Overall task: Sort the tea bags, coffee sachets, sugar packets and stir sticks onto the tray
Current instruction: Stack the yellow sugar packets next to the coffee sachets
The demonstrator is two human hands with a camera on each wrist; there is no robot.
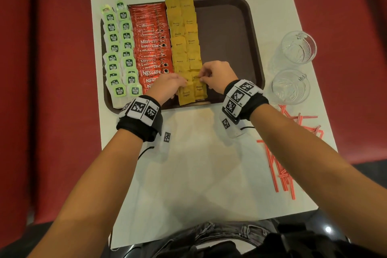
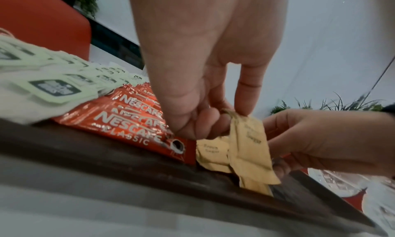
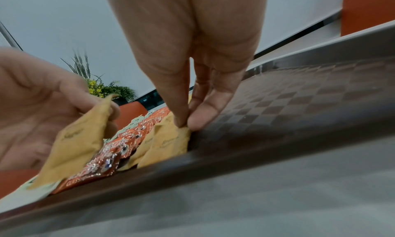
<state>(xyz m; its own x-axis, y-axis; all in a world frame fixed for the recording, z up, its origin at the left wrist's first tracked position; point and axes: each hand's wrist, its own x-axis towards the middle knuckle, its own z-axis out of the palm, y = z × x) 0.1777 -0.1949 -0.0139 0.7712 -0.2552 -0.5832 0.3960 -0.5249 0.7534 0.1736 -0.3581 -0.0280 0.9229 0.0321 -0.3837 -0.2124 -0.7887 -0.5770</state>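
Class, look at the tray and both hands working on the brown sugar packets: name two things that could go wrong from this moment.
1. The left hand holds a sugar packet lifted beside the coffee sachets; lowering it carelessly could nudge those overlapped rows askew.
2. The stir sticks lie scattered near the table edge by the right forearm; pulling the right hand back might sweep some off.

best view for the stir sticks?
Head view: the red-and-white stir sticks lie scattered on the table, right of the tray, near the right arm. Neither wrist view clearly shows them.
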